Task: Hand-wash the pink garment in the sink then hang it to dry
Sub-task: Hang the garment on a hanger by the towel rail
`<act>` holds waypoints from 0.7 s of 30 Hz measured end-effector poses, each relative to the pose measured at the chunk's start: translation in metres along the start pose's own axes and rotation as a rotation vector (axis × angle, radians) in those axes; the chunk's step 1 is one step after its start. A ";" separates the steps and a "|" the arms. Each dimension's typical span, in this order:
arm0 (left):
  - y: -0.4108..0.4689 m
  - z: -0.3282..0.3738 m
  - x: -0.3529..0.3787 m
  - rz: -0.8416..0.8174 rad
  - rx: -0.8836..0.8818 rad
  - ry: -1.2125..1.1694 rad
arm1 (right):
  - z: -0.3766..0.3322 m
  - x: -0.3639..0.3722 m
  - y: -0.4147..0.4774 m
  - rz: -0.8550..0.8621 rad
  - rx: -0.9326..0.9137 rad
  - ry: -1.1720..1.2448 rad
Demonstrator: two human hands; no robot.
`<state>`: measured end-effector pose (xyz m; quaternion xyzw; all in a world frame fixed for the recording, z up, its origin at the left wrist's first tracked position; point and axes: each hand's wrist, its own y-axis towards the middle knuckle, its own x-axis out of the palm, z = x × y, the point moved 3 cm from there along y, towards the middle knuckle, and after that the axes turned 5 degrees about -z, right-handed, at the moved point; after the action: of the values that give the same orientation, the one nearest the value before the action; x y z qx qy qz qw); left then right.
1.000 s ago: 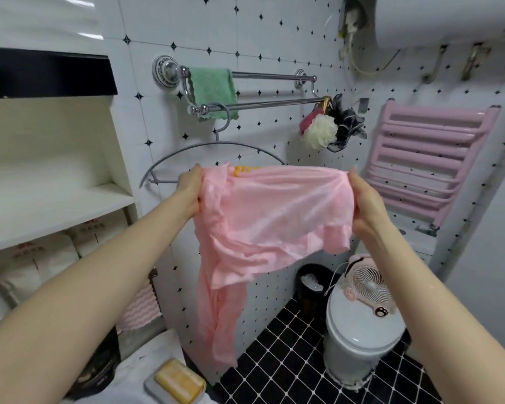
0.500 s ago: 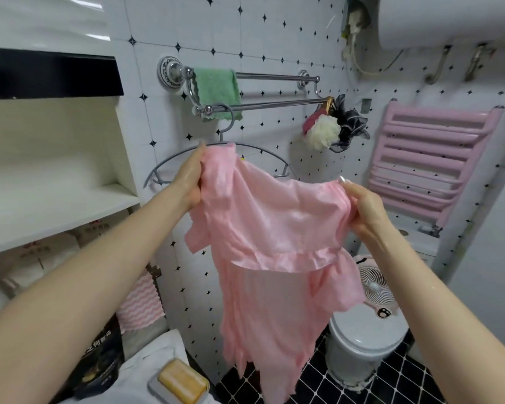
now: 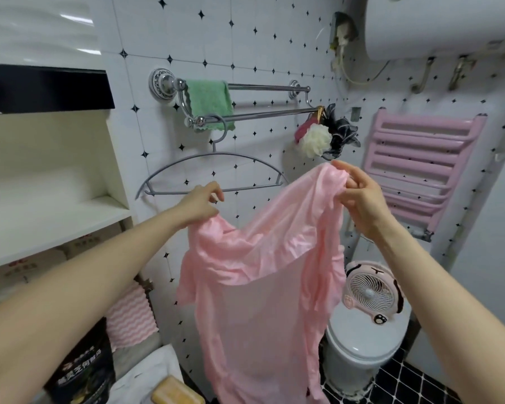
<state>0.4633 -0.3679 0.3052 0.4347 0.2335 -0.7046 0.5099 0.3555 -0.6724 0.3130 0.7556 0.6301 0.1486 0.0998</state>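
Observation:
The wet pink garment (image 3: 263, 290) hangs in the air in front of the tiled wall. My right hand (image 3: 359, 193) pinches its upper corner, raised near the right end of the grey hanger (image 3: 216, 170). My left hand (image 3: 200, 204) grips the garment's other upper edge lower down, just in front of the hanger's bottom bar. The hanger hooks on the front chrome towel bar (image 3: 263, 113). The cloth sags between my hands and drapes down past the frame's bottom edge.
A green cloth (image 3: 209, 102) is draped over the towel bars. Bath puffs (image 3: 321, 138) dangle at the bar's right end. A pink radiator (image 3: 420, 161) is on the right wall. Below stand a toilet (image 3: 365, 345) with a small fan (image 3: 372, 293), and a soap bar (image 3: 175, 393).
My left hand dropped lower with its edge of the garment, uncovering the hanger. My right hand rose and moved right. The garment opened out and hangs longer.

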 end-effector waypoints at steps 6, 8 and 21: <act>-0.014 -0.010 0.005 -0.222 0.230 -0.062 | -0.003 0.002 0.008 0.448 -0.281 -0.626; -0.015 -0.025 0.017 -0.275 0.299 0.575 | -0.004 0.002 0.013 0.474 -0.269 -0.720; 0.008 -0.067 0.014 0.120 -0.100 -0.634 | 0.019 0.010 0.052 0.267 0.121 -0.391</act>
<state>0.4943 -0.3264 0.2599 0.1810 0.0711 -0.7614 0.6185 0.4116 -0.6718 0.3142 0.8511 0.5013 -0.0267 0.1536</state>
